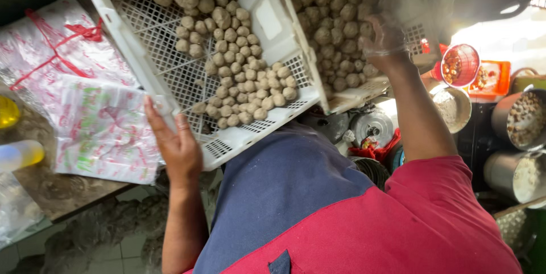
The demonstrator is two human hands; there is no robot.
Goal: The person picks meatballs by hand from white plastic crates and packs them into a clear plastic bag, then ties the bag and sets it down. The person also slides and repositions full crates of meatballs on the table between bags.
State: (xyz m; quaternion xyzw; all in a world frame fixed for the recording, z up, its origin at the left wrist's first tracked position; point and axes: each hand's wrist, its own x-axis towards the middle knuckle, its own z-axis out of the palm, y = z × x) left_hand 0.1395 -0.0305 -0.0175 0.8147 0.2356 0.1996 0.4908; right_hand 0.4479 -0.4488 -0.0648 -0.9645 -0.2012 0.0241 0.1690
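A white plastic crate with a mesh floor fills the upper middle of the view, tilted, with a heap of pale brown balls gathered toward its lower right corner. Just beside the crate, on its right and touching its wall, stands a second white crate packed full of the same kind of balls. Left of the first crate, a stack of printed plastic bags lies on a worn table, with red string across the upper bags. Well to the right of the first crate sit metal pots and a red strainer.

The left hand grasps the near rim of the first crate at its lower left corner, fingers laid up against the edge. The right hand, in a thin clear glove, rests among the balls in the second crate; whether it is closed on any of them cannot be told.
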